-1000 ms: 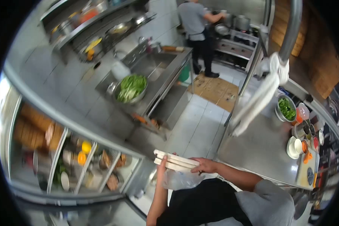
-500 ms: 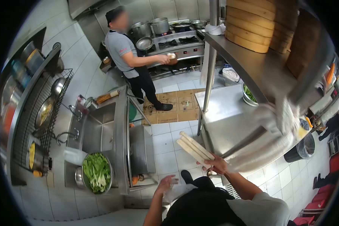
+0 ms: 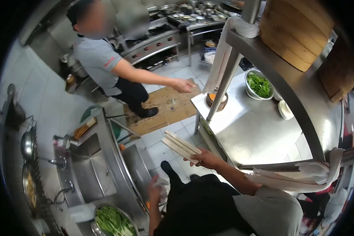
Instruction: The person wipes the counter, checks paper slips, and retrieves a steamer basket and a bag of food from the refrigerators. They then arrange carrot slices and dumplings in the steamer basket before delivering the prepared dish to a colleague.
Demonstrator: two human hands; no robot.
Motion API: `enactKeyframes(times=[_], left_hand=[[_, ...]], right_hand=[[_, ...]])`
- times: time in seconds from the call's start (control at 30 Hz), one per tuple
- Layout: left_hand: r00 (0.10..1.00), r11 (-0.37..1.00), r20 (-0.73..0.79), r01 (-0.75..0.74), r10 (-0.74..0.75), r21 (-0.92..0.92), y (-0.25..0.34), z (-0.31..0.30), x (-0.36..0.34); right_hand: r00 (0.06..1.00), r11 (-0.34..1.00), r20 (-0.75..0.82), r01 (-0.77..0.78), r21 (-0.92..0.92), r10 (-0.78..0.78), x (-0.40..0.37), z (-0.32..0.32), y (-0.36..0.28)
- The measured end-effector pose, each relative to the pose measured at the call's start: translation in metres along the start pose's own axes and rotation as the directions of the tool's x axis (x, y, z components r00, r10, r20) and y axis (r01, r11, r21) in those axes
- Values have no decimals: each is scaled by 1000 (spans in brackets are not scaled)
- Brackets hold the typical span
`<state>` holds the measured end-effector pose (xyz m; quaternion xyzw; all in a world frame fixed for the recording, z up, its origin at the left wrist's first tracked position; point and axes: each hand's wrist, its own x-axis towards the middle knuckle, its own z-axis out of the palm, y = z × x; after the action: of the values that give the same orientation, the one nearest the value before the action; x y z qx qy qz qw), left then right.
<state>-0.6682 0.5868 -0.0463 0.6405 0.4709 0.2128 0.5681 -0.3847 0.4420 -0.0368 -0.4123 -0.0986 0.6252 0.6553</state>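
Sticks, pale and flat, a small bundle of three or so, are held out over the tiled floor just beside the corner of the steel table. The far ends point away from the body, up and to the left in the head view. The right hand is closed around the near ends, thumb on top and fingers wrapped beneath; the grip looks firm.

The left hand is low and close to the body, next to the edge of the sink. Its fingers are curled on a crumpled bag, whitish and thin; what the bag holds cannot be made out.

On the table: a bowl of greens at the far side, a small white dish near it, and a round tub with something orange in it at the far corner. A cloth is draped over a bar at the table's near edge. Bamboo steamers are stacked on the shelf above.

A co-worker in a grey shirt stands across the aisle by the stove, one hand stretched out over a cardboard mat. A second basin of greens sits at the near end of the sink counter.
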Motion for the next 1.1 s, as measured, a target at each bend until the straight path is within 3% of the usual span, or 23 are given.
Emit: enactKeyframes(times=[0.07, 0.13, 0.2, 0.27, 0.33, 0.4, 0.47, 0.53, 0.67, 0.73, 0.77, 0.8, 0.87, 0.9, 0.97, 1.1], left_hand=[[986, 984, 25, 162, -164, 71, -53, -44, 82], [972, 973, -45, -230, 231, 32, -16, -74, 139], [987, 845, -123, -156, 108, -512, -12, -103, 216], [955, 905, -281, -198, 92, -377, 57, -121, 259], [920, 927, -364, -256, 146, -274, 88, -157, 307], [847, 956, -478, -289, 232, -48, 105, -192, 366], [810, 780, -508, -510, 294, -363, 149, -199, 403], [717, 860, -546, -510, 434, 15, 149, -240, 458], [667, 799, -647, -584, 370, -145, 177, -272, 538], [595, 833, -644, -539, 481, 124, 181, -278, 572], [523, 792, -605, -498, 600, 354, 168, -289, 601], [525, 797, -609, -484, 595, 361, 161, -294, 612], [792, 939, -505, -308, 343, 154, 157, -302, 637], [784, 937, -514, -311, 347, 158, 142, -312, 657], [811, 899, -475, -135, 342, 417, 88, -341, 698], [819, 882, -477, -74, 321, 466, 35, -376, 718]], right_hand=[[999, 997, 26, 32, -70, -30, 13, 2, -2], [1000, 996, -15, 19, -91, -21, 24, 11, -10], [998, 995, -67, -17, -98, 11, 38, 11, -15], [991, 993, -133, -42, -110, 28, 49, 10, -22], [983, 995, -175, -65, -81, 50, 62, 14, -30], [974, 998, -223, -45, -48, 33, 72, 23, -34], [967, 998, -253, -53, -44, 40, 75, 38, -46], [943, 999, -329, -51, -13, 44, 79, 39, -48], [902, 998, -428, -53, 14, 54, 92, 34, -51], [919, 997, -392, -17, 70, 43, 104, 33, -61], [911, 997, -411, 2, 81, 31, 113, 30, -63], [913, 996, -406, -14, 84, 47, 121, 26, -68], [921, 998, -384, -68, 16, 69, 141, 18, -84], [929, 996, -361, -88, -5, 81, 154, 16, -94], [944, 994, -317, -107, -27, 93, 184, 16, -113], [948, 976, -264, -204, -75, 178, 248, 19, -152]])
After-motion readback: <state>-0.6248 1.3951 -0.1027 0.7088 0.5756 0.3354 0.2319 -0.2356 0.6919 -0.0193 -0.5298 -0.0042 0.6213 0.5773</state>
